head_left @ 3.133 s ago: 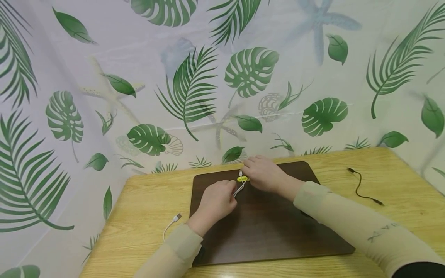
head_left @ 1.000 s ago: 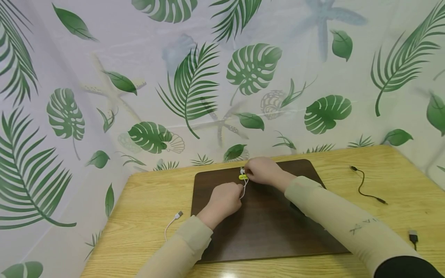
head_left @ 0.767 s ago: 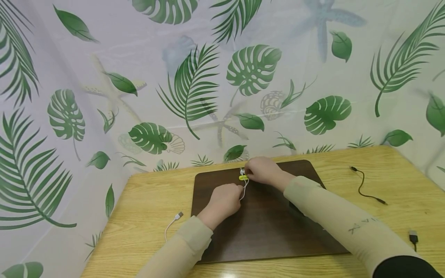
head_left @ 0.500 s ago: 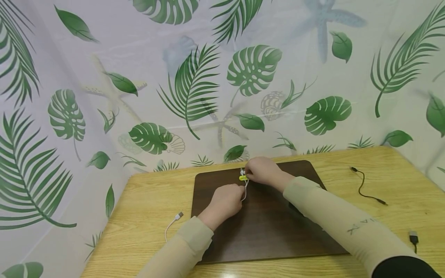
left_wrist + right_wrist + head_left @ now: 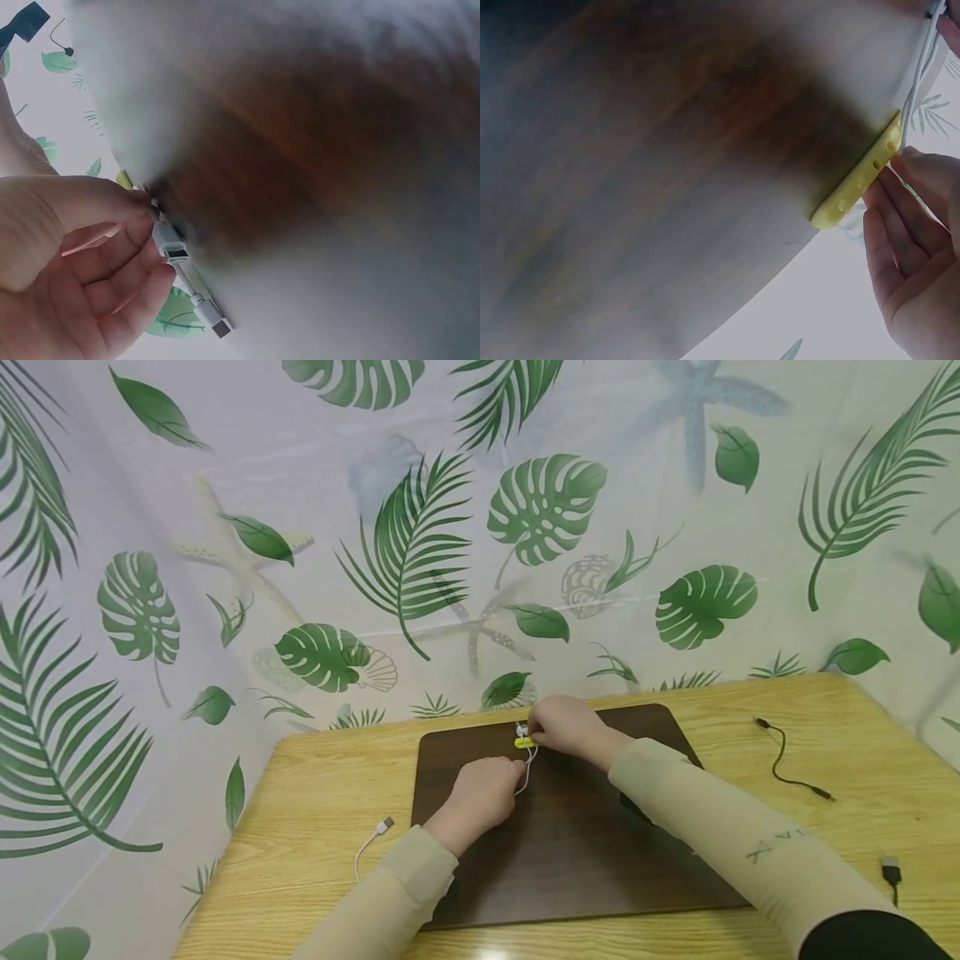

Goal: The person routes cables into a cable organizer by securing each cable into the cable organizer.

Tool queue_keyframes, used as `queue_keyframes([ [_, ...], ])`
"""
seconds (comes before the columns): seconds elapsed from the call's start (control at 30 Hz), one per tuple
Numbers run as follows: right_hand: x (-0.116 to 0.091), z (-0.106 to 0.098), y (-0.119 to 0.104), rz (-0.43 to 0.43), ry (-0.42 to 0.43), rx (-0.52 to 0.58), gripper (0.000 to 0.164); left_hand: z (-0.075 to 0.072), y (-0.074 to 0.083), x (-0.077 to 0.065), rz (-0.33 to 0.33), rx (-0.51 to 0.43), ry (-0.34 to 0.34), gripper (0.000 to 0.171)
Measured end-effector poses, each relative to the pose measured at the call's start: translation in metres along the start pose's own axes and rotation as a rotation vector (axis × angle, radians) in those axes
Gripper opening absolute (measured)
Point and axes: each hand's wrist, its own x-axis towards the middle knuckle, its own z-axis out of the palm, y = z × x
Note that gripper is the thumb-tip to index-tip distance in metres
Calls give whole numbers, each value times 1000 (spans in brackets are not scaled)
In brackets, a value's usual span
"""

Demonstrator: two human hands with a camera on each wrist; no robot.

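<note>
A yellow cable clip (image 5: pixel 523 743) with several notches sits near the far edge of a dark brown board (image 5: pixel 570 860). White cable (image 5: pixel 919 82) runs along one end of the clip, and a white connector (image 5: pixel 522 728) shows just beyond it. My right hand (image 5: pixel 568 727) pinches the cable beside the clip, thumb tip against it; the hidden fingertips lie behind the clip's edge. Nearer me, my left hand (image 5: pixel 476 797) pinches the white cable between thumb and finger. Two white plugs (image 5: pixel 171 244) hang below that grip in the left wrist view.
On the pale wooden table (image 5: pixel 330 793), a white USB cable (image 5: pixel 384 825) lies left of the board. A short black cable (image 5: pixel 783 760) and a black USB plug (image 5: pixel 891 868) lie to the right. A leaf-patterned sheet (image 5: pixel 450 527) stands behind the table.
Since three seconds ago, my hands have drawn a little closer around the clip, the right one's fingers now more bunched. The right forearm has shifted, uncovering the black USB plug. Recently both hands stay nearly still.
</note>
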Motion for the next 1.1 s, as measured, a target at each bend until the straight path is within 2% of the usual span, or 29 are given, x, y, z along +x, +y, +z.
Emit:
queue_keyframes([
  [0.37, 2, 3, 0, 46, 39, 16, 7, 0, 4, -1, 36, 21, 15, 15],
  [0.63, 3, 0, -4, 47, 35, 7, 10, 1, 4, -1, 38, 38, -15, 8],
  [0.87, 6, 3, 0, 89, 21, 28, 11, 2, 0, -1, 49, 44, -23, 24],
  [1.0, 5, 5, 1, 104, 32, 63, 10, 1, 0, -1, 47, 47, -26, 24],
  [1.1, 5, 5, 0, 85, 33, 43, 13, 0, 0, -2, 46, 38, -20, 17],
])
